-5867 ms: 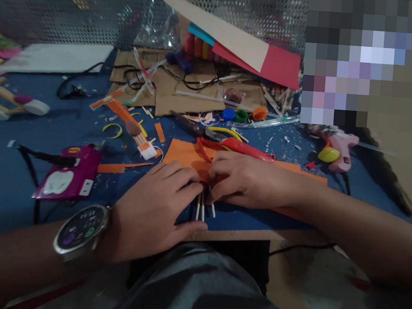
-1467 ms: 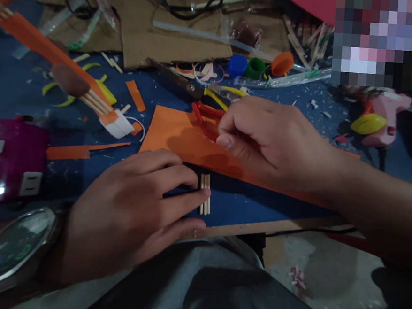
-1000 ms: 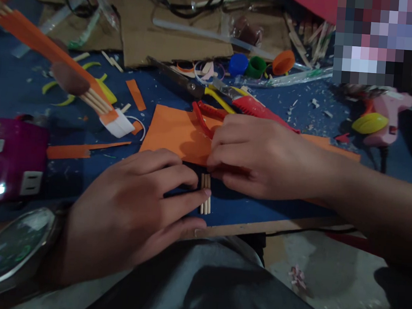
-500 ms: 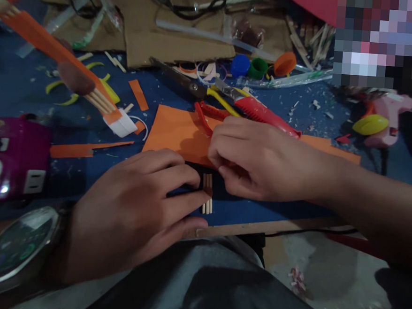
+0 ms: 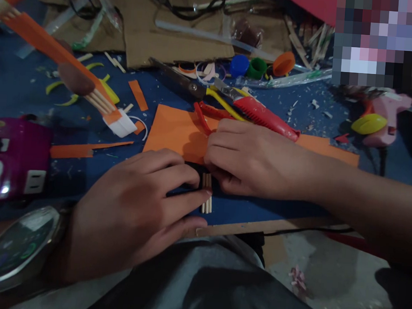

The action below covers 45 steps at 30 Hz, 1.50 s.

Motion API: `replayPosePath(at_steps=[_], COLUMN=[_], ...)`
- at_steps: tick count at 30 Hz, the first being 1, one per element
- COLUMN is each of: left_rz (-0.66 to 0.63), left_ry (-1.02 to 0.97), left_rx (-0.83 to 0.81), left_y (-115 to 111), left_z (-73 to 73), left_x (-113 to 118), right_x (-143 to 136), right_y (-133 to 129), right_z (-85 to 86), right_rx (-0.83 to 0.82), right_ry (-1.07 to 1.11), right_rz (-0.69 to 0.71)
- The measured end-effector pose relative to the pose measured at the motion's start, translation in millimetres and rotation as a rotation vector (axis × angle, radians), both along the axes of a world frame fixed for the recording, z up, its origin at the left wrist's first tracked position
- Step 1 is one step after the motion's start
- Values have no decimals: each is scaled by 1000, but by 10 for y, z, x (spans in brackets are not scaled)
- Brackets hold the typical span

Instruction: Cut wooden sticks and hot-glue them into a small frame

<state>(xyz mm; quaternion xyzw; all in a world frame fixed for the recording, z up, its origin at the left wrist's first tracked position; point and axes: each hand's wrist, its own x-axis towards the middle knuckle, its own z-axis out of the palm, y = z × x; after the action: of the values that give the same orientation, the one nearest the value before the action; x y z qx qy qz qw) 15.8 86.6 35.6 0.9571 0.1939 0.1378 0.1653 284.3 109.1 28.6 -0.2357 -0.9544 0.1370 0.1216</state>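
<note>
Several short wooden sticks [image 5: 206, 205] lie side by side near the front edge of the blue table. My left hand [image 5: 139, 206] rests there with its fingers apart, one fingertip pressing on the sticks. Just right of them, my right hand [image 5: 251, 160] has its fingers curled together over the lower edge of an orange sheet [image 5: 172, 131]; whatever they pinch is hidden. Beyond that hand lie scissors with red and yellow handles [image 5: 223, 103] and a red cutter [image 5: 265, 115], both partly over the sheet.
At the left are a purple power box [image 5: 18, 155] and an orange strip with sticks [image 5: 48, 42]. Blue, green and orange caps [image 5: 239, 66] and cardboard [image 5: 175, 30] lie farther back. A pink glue gun [image 5: 388, 120] is at the right.
My right hand has shifted slightly left, and its fingers have curled further under. My left hand stays on the sticks.
</note>
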Motion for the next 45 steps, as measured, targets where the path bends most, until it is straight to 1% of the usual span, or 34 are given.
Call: replayPosePath(at_steps=[6, 11, 14, 20, 25, 30, 34, 37, 40, 43, 45], left_rz=[-2, 12, 19, 35, 48, 109, 146, 145, 167, 230, 251], left_ry=[-1, -13, -22, -47, -24, -21, -13, -19, -29, -45, -44], left_rx=[-9, -12, 1, -18, -21, -76, -52, -59, -93, -113, -120], left_y=[1, 7, 5, -5, -4, -17, -19, -20, -32, -53, -66], left_z=[4, -8, -16, -12, -5, -6, 0, 10, 11, 3, 4], left_x=[11, 7, 10, 45, 30, 25, 52, 69, 70, 63, 62], right_x=[15, 60, 74, 57, 65, 89, 92, 99, 116, 137, 146], right_y=[-30, -21, -22, -32, -20, -12, -12, -8, -3, 1, 2], right_z=[33, 94, 99, 71, 84, 116, 108, 87, 75, 81, 90], right_rx=[-42, -156, -191, -187, -210, -217, -214, -210, -195, -174, -169], right_ry=[65, 96, 99, 106, 104, 129, 116, 143, 184, 218, 235], right_rz=[-70, 20, 33, 20, 29, 21, 17, 13, -34, -120, -175])
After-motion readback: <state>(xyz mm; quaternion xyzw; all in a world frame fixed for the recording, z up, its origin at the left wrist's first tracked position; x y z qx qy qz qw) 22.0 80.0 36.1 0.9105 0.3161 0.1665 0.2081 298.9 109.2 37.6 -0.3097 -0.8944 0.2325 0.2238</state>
